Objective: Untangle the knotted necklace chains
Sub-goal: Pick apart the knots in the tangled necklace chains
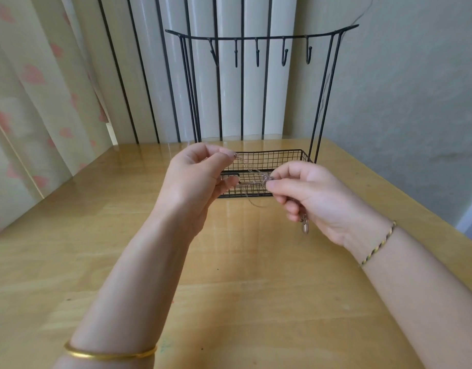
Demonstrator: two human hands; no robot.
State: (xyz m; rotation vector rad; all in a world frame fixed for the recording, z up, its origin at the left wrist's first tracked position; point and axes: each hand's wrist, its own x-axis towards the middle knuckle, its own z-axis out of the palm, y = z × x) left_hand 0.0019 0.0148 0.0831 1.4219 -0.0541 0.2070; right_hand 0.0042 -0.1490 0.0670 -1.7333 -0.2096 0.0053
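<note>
My left hand [195,179]: raised above the table, thumb and forefinger pressed together, pinching one end of a fine strand; the lower fingers are curled, one tip touching a second strand.
My right hand [317,198]: level with the left and close beside it, thumb and forefinger pinching the tangle; the other fingers are curled under.
Necklace chains [253,183]: thin and pale-metal, stretched across the short gap between my two sets of fingertips. One strand slopes down from my left pinch to my right, another runs nearly level below it, and a slack loop droops beneath both.
Tangle [267,177]: a small clump of links right at my right fingertips. I cannot tell how many chains meet in it.
Charm [305,228]: small, silvery and drop-shaped, dangling below my curled right fingers.
Wire stand [261,38]: black, just beyond my fingers, with a top bar of five hooks well above them.
Mesh tray [272,155]: the stand's base, directly behind the chains.
Wooden table [229,288]: glossy and honey-coloured, beneath both hands.
Gold bangle [109,354]: on my left forearm, far back from the fingers.
Braided cord bracelet [378,243]: on my right wrist.
Curtain [29,75]: pale with pink shapes, far left of my fingers.
</note>
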